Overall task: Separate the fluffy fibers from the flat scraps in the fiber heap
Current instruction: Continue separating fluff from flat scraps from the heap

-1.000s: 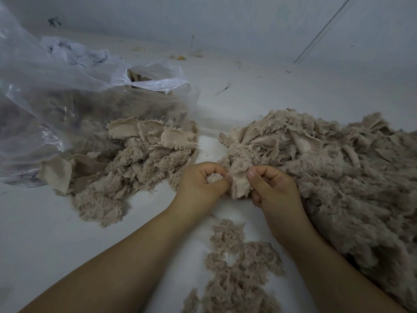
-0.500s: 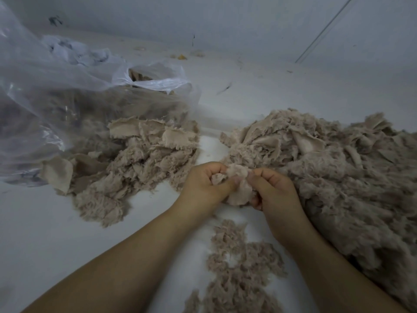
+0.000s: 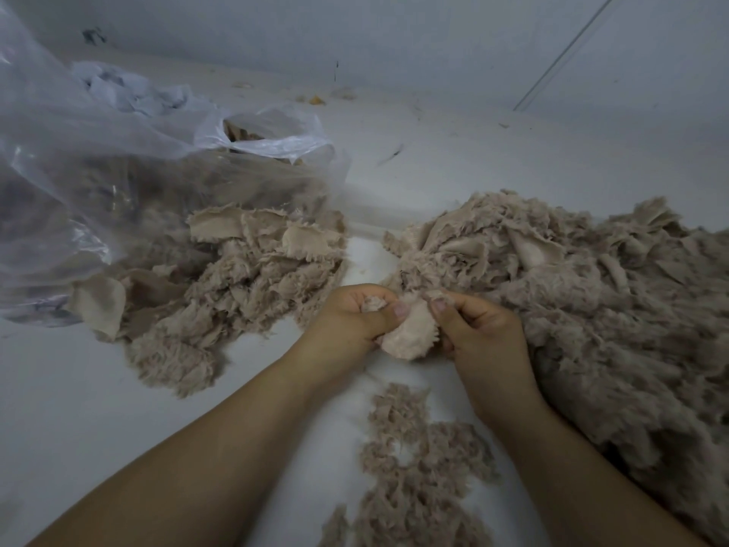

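A big beige fiber heap [image 3: 591,294] of fluffy fibers mixed with flat scraps fills the right side. At its near-left edge both hands pinch one flat scrap [image 3: 410,335]. My left hand [image 3: 351,321] grips the scrap's left side with thumb and fingers, a small tuft of fluff tucked in its curled fingers. My right hand [image 3: 473,333] grips the right side. A small pile of loose fluffy fibers [image 3: 414,467] lies below the hands, between my forearms. A second pile of scraps [image 3: 221,286] lies to the left.
A clear plastic bag [image 3: 118,171] with more beige material lies at the left, its mouth facing the left pile. Everything rests on a white surface [image 3: 98,408]. A pale wall [image 3: 394,41] stands behind, with small debris along its base.
The scrap between my hands has turned and been pulled further out of the heap, so its smooth flat face now shows. My hands stay close together at the same spot.
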Action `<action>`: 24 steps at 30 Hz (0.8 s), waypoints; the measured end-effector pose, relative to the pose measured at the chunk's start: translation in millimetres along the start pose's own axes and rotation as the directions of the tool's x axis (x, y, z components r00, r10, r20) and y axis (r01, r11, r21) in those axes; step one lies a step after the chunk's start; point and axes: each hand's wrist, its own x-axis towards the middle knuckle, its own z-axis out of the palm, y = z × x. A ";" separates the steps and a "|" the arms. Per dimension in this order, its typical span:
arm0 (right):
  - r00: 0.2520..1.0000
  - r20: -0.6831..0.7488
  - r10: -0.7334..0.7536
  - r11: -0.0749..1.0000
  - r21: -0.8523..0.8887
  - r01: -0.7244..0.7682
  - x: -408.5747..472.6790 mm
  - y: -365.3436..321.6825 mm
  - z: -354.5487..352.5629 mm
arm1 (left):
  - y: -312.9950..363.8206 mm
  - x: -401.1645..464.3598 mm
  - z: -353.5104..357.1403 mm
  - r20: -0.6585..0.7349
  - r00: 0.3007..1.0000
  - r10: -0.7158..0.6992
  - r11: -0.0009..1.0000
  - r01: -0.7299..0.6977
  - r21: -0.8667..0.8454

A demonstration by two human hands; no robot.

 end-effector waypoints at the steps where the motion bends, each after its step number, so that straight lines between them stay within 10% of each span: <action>1: 0.999 -0.028 0.019 0.999 0.026 -0.019 0.9 1.6 -0.8 | 0.8 -0.6 -1.3 -0.021 1.000 -0.015 0.996 0.013 -0.084; 4: 0.998 -0.023 0.066 0.993 0.097 -0.064 2.6 2.0 -4.1 | 2.0 0.8 -9.0 -0.124 0.992 -0.023 0.963 -0.011 -0.269; 6: 0.973 0.231 -0.008 0.998 0.067 -0.008 0.7 -1.5 -6.3 | 0.8 2.1 -12.5 -0.184 0.983 0.010 0.965 -0.058 -0.257; 10: 0.721 0.692 0.017 0.980 -0.156 0.126 -2.7 -7.3 -11.7 | -4.3 2.7 -7.4 -0.249 0.968 0.015 0.971 -0.073 -0.228; 15: 0.905 0.414 0.100 0.994 -0.073 -0.076 0.9 -5.5 -9.5 | -7.8 0.9 -6.1 -0.168 0.976 0.137 0.990 -0.141 -0.011; 24: 0.957 0.271 0.102 0.994 0.004 -0.107 0.9 -6.3 -7.1 | -6.0 1.9 -7.1 -0.209 0.976 0.057 0.997 -0.067 -0.043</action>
